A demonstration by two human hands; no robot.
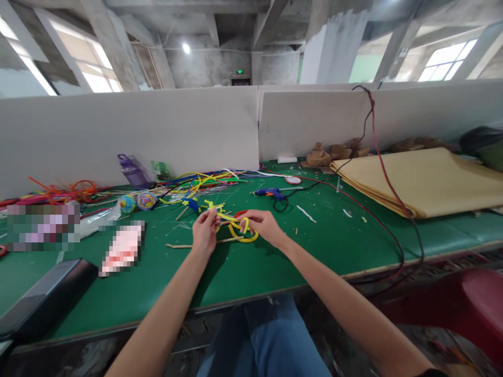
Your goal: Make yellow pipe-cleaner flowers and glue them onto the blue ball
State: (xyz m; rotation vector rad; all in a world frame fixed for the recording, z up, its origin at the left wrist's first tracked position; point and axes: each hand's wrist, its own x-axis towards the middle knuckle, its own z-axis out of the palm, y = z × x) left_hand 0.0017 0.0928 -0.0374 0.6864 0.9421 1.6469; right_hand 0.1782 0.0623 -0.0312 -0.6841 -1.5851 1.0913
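Note:
My left hand [205, 230] pinches a yellow pipe cleaner [226, 215] near its knotted, branching end. The fingers of my right hand [264, 226] are closed on the same pipe cleaner where it bends into loops, and one loop hangs below them. A thin wooden stick [184, 246] lies on the green table under my hands. Something red shows just behind the fingertips, partly hidden. Beyond my left hand lies a small blue piece [190, 204]. A blue glue gun [271, 193] rests on its side farther back.
Several coloured pipe cleaners [196, 183] lie along the back, near a purple bottle [133, 170]. Folded brown paper [424, 180] covers the right side. Red and black cables [387, 178] hang across the table's front edge. A black device [51, 293] stands at the near left.

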